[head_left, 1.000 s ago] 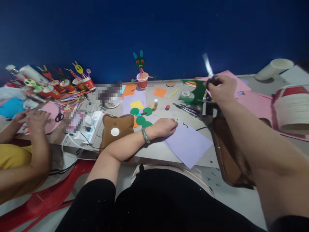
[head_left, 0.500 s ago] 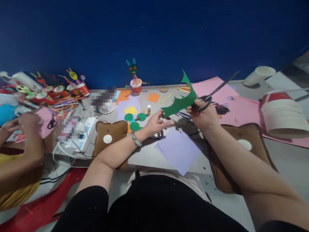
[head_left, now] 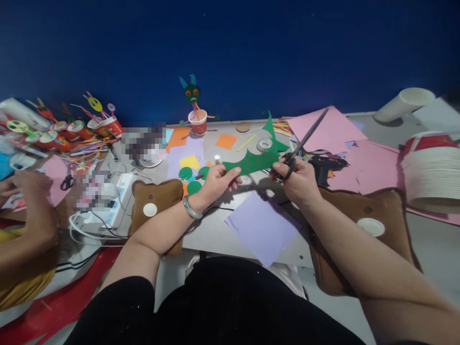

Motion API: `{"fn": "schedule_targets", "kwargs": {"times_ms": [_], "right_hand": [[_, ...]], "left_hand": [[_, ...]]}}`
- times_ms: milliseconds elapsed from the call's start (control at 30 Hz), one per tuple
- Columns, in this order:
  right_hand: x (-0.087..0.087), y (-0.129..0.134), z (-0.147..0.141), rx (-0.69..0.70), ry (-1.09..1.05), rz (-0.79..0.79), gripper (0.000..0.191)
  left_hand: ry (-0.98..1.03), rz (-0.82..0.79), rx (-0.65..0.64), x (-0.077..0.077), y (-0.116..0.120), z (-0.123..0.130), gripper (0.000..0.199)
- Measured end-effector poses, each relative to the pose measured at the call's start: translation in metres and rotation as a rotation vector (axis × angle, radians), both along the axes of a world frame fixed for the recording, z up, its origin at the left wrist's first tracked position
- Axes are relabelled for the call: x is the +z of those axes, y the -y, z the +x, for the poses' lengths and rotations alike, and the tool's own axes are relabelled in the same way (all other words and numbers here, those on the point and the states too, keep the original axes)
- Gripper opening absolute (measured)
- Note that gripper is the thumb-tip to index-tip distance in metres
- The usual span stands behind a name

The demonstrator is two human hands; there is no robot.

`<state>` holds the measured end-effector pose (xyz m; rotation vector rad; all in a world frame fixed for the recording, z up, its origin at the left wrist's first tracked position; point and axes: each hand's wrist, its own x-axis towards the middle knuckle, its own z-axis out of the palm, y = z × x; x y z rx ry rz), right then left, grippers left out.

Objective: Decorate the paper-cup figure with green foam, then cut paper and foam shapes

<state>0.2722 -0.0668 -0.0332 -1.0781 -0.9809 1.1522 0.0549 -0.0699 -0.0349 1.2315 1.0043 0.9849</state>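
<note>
My left hand (head_left: 220, 183) pinches the left end of a green sheet (head_left: 257, 163) with scalloped cut edges and outlines on it. My right hand (head_left: 296, 177) holds dark scissors (head_left: 307, 136) by the handles, blades pointing up and to the right, close to the sheet's right end. Below the hands a purple paper square (head_left: 264, 229) lies on the table. Green discs (head_left: 194, 187) lie to the left of my left hand. Behind them stands a paper cup (head_left: 199, 123) with a green-headed figure in it.
A power strip (head_left: 120, 201) with cables and two brown cushions (head_left: 158, 203) lie along the near edge. At the right are pink sheets (head_left: 377, 165), a black glue gun (head_left: 328, 165) and stacked paper cups (head_left: 431, 175). Another person's hands (head_left: 32, 184) work at the far left.
My left hand has closed on the green sheet's left end. The sheet has come down flatter, the scissors point more steeply upward, and the view has shifted slightly.
</note>
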Motion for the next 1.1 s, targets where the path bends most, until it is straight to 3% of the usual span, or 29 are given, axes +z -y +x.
{"fn": "schedule_targets", "kwargs": {"times_ms": [233, 533, 1100], "right_hand": [[0.003, 0.002, -0.001, -0.021, 0.013, -0.009, 0.034], [0.006, 0.002, -0.002, -0.016, -0.009, -0.029, 0.042], [0.005, 0.000, 0.001, -0.041, -0.036, -0.026, 0.038]], "left_hand": [[0.018, -0.067, 0.077, 0.004, -0.004, -0.002, 0.047], [0.052, -0.119, 0.087, 0.010, -0.004, -0.005, 0.077], [0.027, -0.132, 0.053, 0.017, -0.003, -0.007, 0.092]]}}
